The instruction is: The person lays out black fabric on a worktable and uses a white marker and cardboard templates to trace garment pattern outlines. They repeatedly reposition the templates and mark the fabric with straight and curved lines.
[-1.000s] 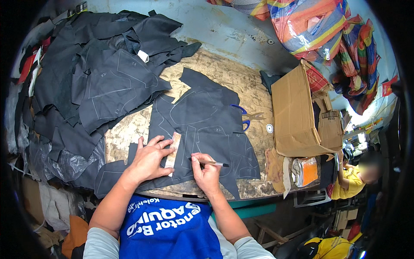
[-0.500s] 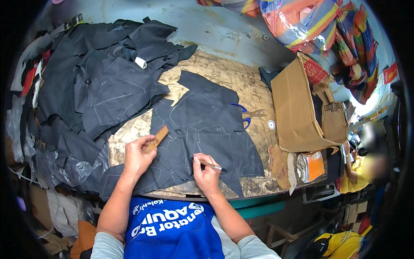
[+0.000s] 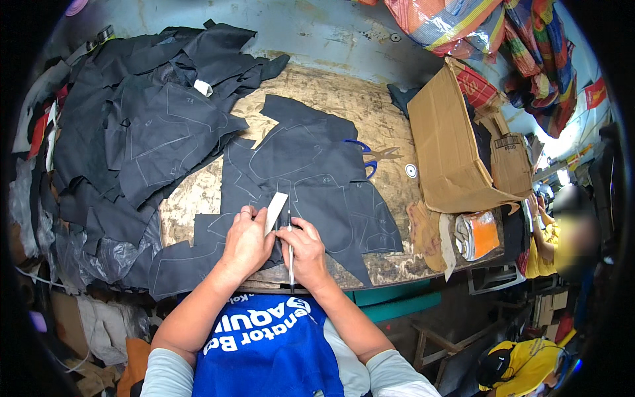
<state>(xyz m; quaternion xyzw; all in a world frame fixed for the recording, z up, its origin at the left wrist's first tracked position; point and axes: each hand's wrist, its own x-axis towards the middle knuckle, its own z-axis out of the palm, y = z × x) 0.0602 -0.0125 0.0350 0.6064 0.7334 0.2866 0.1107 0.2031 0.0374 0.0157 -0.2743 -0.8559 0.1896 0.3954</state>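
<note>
Dark leather-like sheets [image 3: 301, 145] with thin pale outlines drawn on them lie across the worktable in front of me. At the near part of the sheet, my left hand [image 3: 248, 245] is closed on a narrow pale flat strip [image 3: 276, 208], which tilts up and away from me. Close beside it, my right hand [image 3: 304, 248] grips a slim pen [image 3: 291, 261] between thumb and fingers, its tip pointing away from me. The two hands almost meet. Fingers hide the strip's lower end.
Blue-handled scissors [image 3: 370, 162] lie to the right of the sheet. A heap of dark sheets [image 3: 99, 132] covers the table's left side. An open cardboard box [image 3: 443, 139] stands at the right. Beyond it, a person in yellow [image 3: 546, 245] sits.
My left hand has moved right and nearer to me, turning the strip from its tan face to a pale one. My right hand has shifted slightly left, and the pen now points away from me.
</note>
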